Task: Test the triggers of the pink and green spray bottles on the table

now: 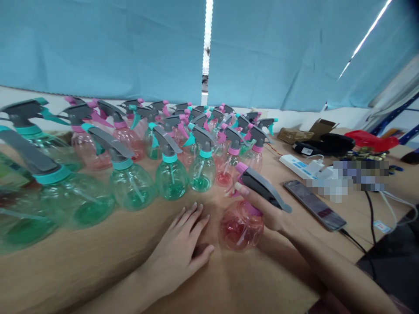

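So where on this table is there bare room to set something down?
Bare wood tabletop shows at the near edge, below the left hand, the right hand and its pink-collared spray bottle, plus a narrow strip beside the power strip. Crowded: the rows of spray bottles.

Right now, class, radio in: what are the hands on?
Right hand gripping red spray bottle. Left hand flat on table. Phone to the right.

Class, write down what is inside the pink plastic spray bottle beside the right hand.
Reddish liquid lies inside the pink plastic spray bottle. The right hand covers the bottle's neck, so the inside there cannot be seen.
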Available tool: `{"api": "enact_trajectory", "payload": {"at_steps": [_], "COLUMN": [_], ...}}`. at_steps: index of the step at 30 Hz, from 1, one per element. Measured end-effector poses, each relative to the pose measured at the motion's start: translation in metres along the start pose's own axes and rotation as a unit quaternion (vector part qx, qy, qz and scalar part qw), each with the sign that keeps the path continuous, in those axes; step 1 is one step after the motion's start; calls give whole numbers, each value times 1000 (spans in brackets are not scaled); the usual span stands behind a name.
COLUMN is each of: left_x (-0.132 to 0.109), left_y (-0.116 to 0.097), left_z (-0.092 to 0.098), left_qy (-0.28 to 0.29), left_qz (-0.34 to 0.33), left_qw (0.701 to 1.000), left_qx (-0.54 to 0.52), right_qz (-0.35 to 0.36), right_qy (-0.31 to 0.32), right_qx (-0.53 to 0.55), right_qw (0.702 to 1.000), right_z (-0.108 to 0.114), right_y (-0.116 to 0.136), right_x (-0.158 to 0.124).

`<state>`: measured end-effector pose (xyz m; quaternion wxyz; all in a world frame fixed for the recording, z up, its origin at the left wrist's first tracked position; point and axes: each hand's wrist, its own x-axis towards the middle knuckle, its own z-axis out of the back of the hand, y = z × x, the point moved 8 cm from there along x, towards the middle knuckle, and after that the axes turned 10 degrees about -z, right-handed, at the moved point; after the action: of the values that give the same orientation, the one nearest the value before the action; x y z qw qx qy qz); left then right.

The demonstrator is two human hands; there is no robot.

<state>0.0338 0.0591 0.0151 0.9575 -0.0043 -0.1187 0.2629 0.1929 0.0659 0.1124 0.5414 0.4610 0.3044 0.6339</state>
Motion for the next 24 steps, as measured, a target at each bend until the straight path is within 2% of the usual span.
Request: {"api": "enact_trajectory", "payload": {"at_steps": [4, 7, 11, 15, 21, 24], "left_x": [-1, -1, -1, -1, -1, -1], "left_y": [-1, -1, 0, 0, 0, 0], "left_z": [-1, 0, -1, -1, -1, 1], "left_qy": [-4, -14, -13, -5, -8, -15], "left_qz": [-3, -2, 0, 1, 3, 2], "left_qw": [1000, 1000, 1000, 1000, 1000, 1000], "left_qx": [1, -3, -6, -5, -16, -21], "right_qz": [-44, -56, -43, -69, -26, -35], "right_qy": [-33, 10, 72, 84, 83, 87], "right_qx": [48, 84, 102, 122, 96, 102], "right_qw": [997, 995, 991, 986, 992, 990], "right_z": [4, -2, -11, -13, -10, -12], "right_y": [-25, -38, -35, -34, -29, -31], "right_x": [0, 0, -2, -2, 2, 2]}}
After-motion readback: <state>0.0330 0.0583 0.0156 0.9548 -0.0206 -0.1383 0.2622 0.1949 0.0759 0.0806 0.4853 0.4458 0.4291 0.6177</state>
